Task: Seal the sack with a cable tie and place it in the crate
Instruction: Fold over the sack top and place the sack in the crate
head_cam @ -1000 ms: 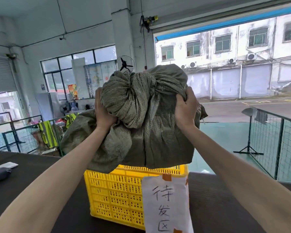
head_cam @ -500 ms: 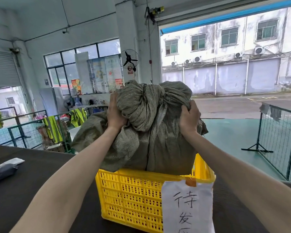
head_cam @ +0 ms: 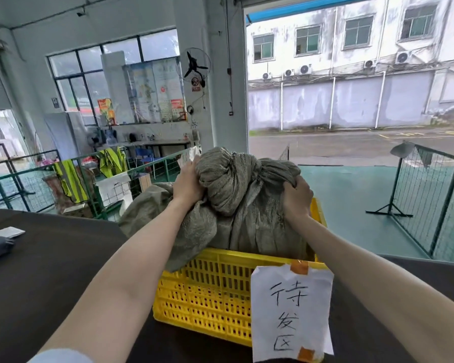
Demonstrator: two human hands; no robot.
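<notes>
A grey-green woven sack (head_cam: 241, 205) with a bunched, twisted top sits partly inside the yellow slotted crate (head_cam: 207, 292), its lower left corner draped over the crate's near rim. My left hand (head_cam: 188, 182) grips the sack's left side beside the bunched top. My right hand (head_cam: 296, 196) clutches the fabric on its right side. No cable tie shows; the neck of the sack is hidden in the folds. A white paper label (head_cam: 291, 313) with handwritten characters is taped to the crate's front.
The crate stands on a dark table (head_cam: 50, 271). A dark pouch and a white slip (head_cam: 3, 238) lie at the table's left edge. Green mesh fencing (head_cam: 430, 200) stands right and behind, with hi-vis vests hanging at the left.
Both hands have lowered the sack from above the crate down into it. The view has tilted down and the crate now sits more central.
</notes>
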